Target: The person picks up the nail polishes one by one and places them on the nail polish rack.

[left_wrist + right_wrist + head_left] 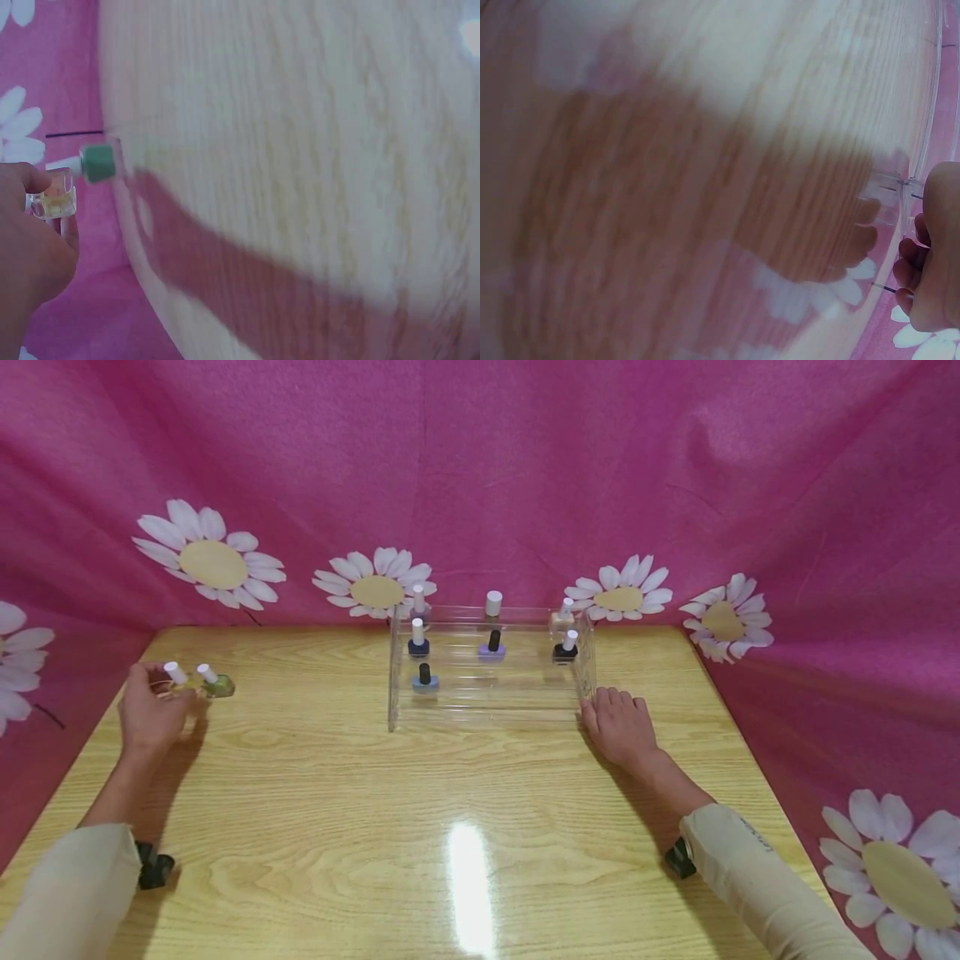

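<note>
At the table's left side, my left hand [153, 708] pinches a small bottle of yellow nail polish [58, 201] with a white cap, between thumb and fingers. Right beside it is a green nail polish bottle [220, 686], also white-capped and leaning in the head view. A clear acrylic stepped rack [491, 714] stands at the back middle of the table. My right hand [621, 725] grips the rack's front right corner, fingers curled in the right wrist view, the thumb at the side panel's edge.
Several nail polish bottles stand on the rack's steps, among them a lilac one [492, 648], a light blue one [425, 680] and a black one [566, 650]. A pink flowered cloth [487, 485] hangs behind and beside the wooden table [337, 827].
</note>
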{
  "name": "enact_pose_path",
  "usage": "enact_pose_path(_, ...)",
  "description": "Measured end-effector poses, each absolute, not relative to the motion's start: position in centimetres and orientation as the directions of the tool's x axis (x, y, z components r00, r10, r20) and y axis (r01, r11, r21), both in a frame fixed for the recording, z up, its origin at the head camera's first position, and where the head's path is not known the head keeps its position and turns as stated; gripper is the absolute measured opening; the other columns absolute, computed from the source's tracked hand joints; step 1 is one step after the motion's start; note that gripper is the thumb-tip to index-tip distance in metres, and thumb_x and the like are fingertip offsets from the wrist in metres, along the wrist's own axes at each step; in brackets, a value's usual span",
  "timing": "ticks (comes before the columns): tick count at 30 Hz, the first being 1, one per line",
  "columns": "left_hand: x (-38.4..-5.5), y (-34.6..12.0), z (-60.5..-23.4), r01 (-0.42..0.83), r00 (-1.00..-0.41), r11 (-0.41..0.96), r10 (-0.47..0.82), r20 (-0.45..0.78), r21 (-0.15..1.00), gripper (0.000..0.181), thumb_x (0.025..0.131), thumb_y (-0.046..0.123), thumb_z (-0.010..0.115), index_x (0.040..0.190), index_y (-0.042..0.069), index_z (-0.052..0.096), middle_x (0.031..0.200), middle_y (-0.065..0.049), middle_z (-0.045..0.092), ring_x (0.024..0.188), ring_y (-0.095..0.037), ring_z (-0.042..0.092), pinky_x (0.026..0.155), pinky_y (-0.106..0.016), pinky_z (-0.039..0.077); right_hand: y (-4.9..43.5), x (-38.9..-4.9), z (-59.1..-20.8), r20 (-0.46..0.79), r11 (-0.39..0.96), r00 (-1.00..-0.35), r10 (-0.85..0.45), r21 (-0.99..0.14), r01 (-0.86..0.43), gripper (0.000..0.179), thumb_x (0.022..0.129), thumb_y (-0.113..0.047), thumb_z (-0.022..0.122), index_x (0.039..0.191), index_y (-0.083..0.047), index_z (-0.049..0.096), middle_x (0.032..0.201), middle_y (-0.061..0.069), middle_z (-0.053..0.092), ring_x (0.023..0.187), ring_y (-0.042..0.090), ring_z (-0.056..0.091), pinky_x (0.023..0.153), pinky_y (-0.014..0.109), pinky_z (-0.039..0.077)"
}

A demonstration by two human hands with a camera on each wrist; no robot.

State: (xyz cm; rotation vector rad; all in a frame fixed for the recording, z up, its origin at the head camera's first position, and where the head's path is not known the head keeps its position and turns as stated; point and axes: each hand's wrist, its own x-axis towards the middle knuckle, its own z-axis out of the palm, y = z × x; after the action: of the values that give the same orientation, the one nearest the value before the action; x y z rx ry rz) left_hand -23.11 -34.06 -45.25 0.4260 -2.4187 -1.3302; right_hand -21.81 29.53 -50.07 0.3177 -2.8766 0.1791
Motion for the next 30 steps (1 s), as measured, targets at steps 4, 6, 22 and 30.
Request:
enact_pose_path(4,-22.9,-33.2,-44.7,-0.015,-0.908,0.505,-0.368,0.200,0.863,0.035,0.086,0.000,0.061,0.113,0.017,0.047,0.102,0.012,0.045,0.092,0.003,0.043,0.079,-0.011,0.039,29.5,-21.9,-50.0,0.242,0.969,-0.950,-0.196,-0.099,-0.225,0.038,0.107,-0.031,0.039,0.078,-0.007,0.043,0.076,0.010,0.043,0.077,0.037,0.049,0.066,0.047,0.035)
enact_pose_path(6,-22.9,-32.7,-44.4,0.028,-0.911,0.499,-0.344,0.228,0.866,0.035,0.086,-0.002,0.061,0.113,0.017,0.048,0.101,0.013,0.045,0.091,0.002,0.045,0.079,-0.009,0.039,29.5,-21.9,-50.0,0.240,0.969,-0.951,-0.197,-0.098,-0.225,0.038,0.107,-0.031,0.039,0.078,-0.007,0.043,0.076,0.010,0.043,0.076,0.037,0.049,0.066,0.047,0.035)
enact_pose_path(22,-22.6,-26.6,-41.5,0.321,-0.921,0.472,-0.048,0.388,0.821,0.044,0.083,-0.018,0.060,0.122,-0.016,0.040,0.098,0.014,0.050,0.092,0.000,0.049,0.079,-0.008,0.042,29.6,-21.7,-50.1,0.219,0.969,-0.956,-0.196,-0.107,-0.224,0.039,0.108,-0.032,0.036,0.079,-0.007,0.043,0.076,0.008,0.042,0.076,0.035,0.048,0.067,0.046,0.035)
enact_pose_path(30,-22.3,-23.8,-41.0,0.403,-0.910,0.393,0.075,0.407,0.827,0.044,0.082,-0.019,0.062,0.121,-0.012,0.042,0.101,0.010,0.053,0.095,-0.001,0.052,0.079,-0.010,0.044,29.6,-21.8,-50.2,0.245,0.967,-0.948,-0.202,-0.103,-0.232,0.038,0.107,-0.031,0.037,0.078,-0.007,0.043,0.075,0.008,0.041,0.073,0.034,0.047,0.066,0.046,0.034)
